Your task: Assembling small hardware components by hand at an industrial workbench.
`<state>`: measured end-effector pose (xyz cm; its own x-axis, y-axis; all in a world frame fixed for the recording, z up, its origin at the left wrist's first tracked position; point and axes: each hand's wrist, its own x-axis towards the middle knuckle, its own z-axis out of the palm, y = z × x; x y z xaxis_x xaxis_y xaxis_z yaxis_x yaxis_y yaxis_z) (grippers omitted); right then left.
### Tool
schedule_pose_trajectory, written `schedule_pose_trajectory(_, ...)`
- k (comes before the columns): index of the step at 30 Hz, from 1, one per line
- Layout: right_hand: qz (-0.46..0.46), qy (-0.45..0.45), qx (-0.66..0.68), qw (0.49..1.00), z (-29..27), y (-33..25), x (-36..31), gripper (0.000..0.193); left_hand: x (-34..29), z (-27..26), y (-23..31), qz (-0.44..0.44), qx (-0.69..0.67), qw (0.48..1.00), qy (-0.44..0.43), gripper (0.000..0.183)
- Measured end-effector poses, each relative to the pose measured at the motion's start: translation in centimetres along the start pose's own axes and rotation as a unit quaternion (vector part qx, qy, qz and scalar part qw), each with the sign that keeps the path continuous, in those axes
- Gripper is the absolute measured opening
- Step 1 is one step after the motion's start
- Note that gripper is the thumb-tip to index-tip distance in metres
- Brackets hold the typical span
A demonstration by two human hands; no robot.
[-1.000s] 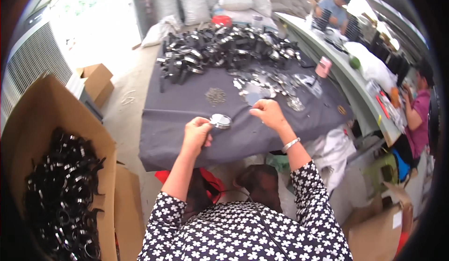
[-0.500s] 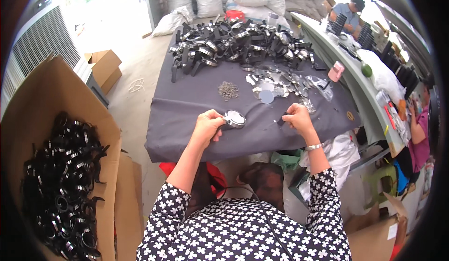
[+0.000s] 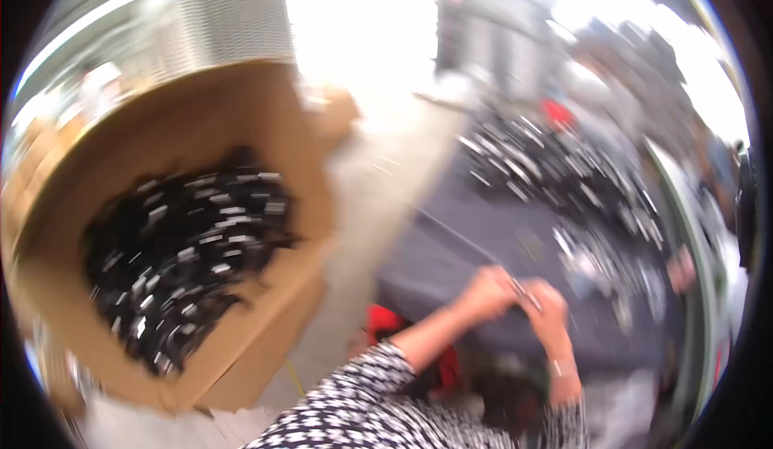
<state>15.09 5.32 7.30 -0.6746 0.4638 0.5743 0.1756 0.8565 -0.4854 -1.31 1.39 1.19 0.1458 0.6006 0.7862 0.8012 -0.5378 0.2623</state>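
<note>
The view is smeared by motion. Over the near part of the cloth-covered table [image 3: 439, 244], my two hands meet, fingers closed. In my left hand [image 3: 485, 293] is a wristwatch, of which just a bright sliver of metal rim [image 3: 527, 296] shows between the hands. The fingers of my right hand [image 3: 547, 310] come right up against that rim; what they pinch is hidden and blurred. Beyond my hands, a heap of black-strapped watches [image 3: 555, 167] covers the far side of the table. Loose silvery parts [image 3: 604, 264] lie to the right of my hands.
At the left a big open cardboard box [image 3: 310, 199] holds many black watches [image 3: 201, 240]. A smaller carton [image 3: 334, 115] stands on the floor behind it. A long bench [image 3: 692, 288] runs along the right. Sacks [image 3: 515, 50] are stacked at the back.
The view has swung left toward the big box. My hands, apart before with the watch in the left and a small black piece in the right, have come together.
</note>
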Motion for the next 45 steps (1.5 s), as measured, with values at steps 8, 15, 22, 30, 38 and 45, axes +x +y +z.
schedule_pose_trajectory(8,-0.017,-0.037,0.037,0.999,-2.8,-1.3,-0.5,0.008,-1.7,1.2,3.8,-0.221,-0.178,0.959,0.016,0.021)
schedule_pose_trajectory(15,0.062,-0.175,0.031,0.982,-3.2,1.3,0.8,0.012,-1.8,1.4,4.1,-0.210,-0.132,0.969,-0.010,0.024)
schedule_pose_trajectory(22,0.002,-0.123,-0.020,0.992,-0.8,5.1,3.3,0.017,0.0,0.1,2.8,-0.122,0.102,0.982,-0.102,0.014)
schedule_pose_trajectory(30,0.163,0.224,0.090,0.957,-1.5,5.9,-5.6,0.009,-1.5,2.2,0.9,-0.273,-0.236,0.932,0.021,0.020)
schedule_pose_trajectory(38,0.278,0.343,0.065,0.895,-2.7,7.5,-11.1,0.013,5.4,-0.6,0.4,-0.458,-0.429,0.778,0.024,0.013)
schedule_pose_trajectory(45,0.250,0.289,0.011,0.924,-2.7,7.2,-10.4,0.013,20.9,-0.2,-6.3,-0.473,-0.429,0.754,0.155,0.033)
